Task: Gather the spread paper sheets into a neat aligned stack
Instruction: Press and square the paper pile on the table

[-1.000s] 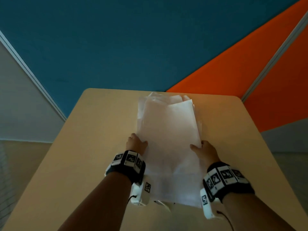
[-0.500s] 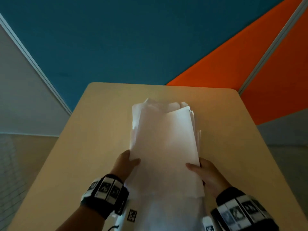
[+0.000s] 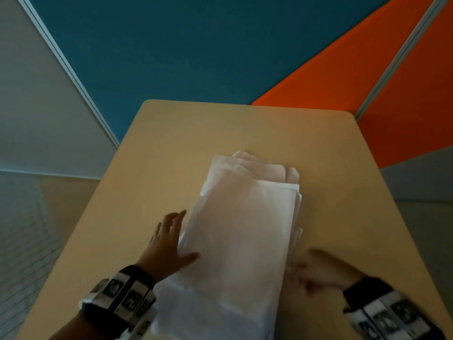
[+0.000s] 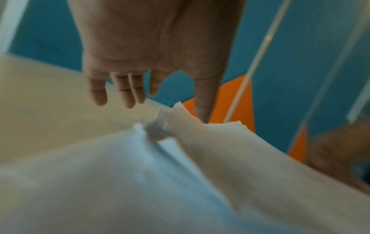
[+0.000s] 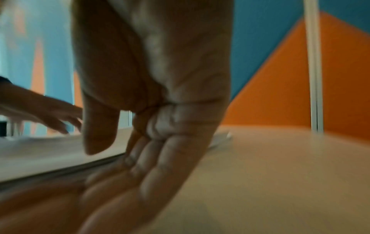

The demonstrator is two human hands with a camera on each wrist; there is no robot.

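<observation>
A pile of white paper sheets (image 3: pixel 240 229) lies lengthwise on the beige table (image 3: pixel 343 192), its far ends uneven. My left hand (image 3: pixel 169 241) lies flat against the pile's left edge with straight fingers (image 4: pixel 128 93) on the table and its thumb (image 3: pixel 191 256) on the top sheet (image 4: pixel 120 174). My right hand (image 3: pixel 318 271) is blurred at the pile's right edge. In the right wrist view its fingers (image 5: pixel 152 158) are bent at the knuckles beside the paper edge (image 5: pixel 60 159), with the thumb (image 5: pixel 98 134) above the sheets. A grip there cannot be made out.
Bare tabletop surrounds the pile, with the far edge (image 3: pixel 245 104) well beyond the sheets. Blue (image 3: pixel 196 57) and orange (image 3: pixel 404 106) partition panels stand behind the table. The floor drops away on both sides.
The pile has come down flat onto the table. My left hand has let go and opened along the left edge. My right hand has slid outward to the right edge.
</observation>
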